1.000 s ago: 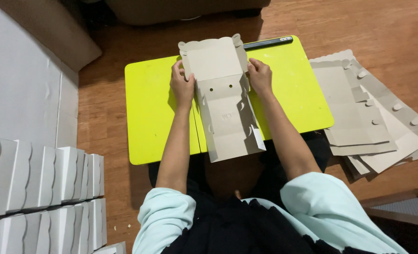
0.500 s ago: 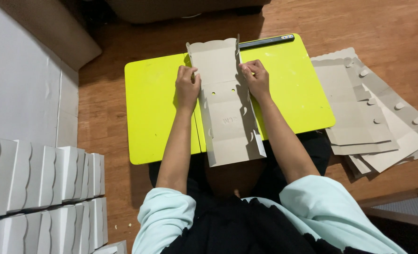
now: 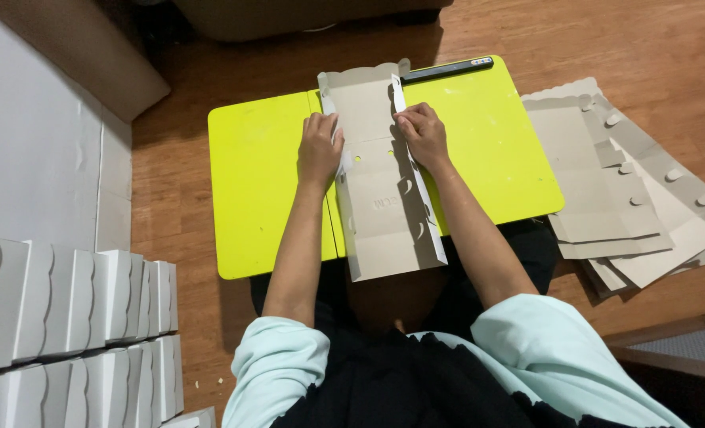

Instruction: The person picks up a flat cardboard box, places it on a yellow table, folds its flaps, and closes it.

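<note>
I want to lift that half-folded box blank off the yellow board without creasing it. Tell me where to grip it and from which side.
Grip the cardboard blank by its two long side flaps, probably coming in from left and right as the left hand and right hand do. Those edges are folded up and stiffer; the flat near end overhangs the yellow board.
</note>
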